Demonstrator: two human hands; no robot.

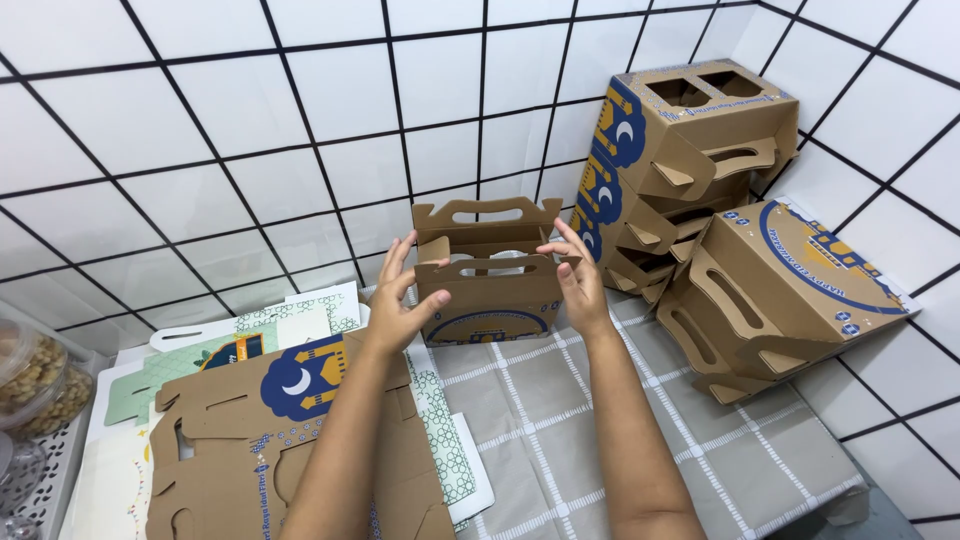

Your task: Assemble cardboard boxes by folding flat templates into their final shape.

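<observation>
Cardboard carry box (490,290) stands near the table's (560,420) back edge; I see my left hand (405,300) and right hand (575,275) clamped on its sides, fingers spread.

The brown cardboard carrier box (490,285) bears a blue and yellow arch print. The grey tablecloth (560,420) shows white checks, and the white wall tiles (200,130) have black grout lines.

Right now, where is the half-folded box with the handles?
In the head view's centre, the box is held between the left hand and right hand, above the checked cloth.
</observation>
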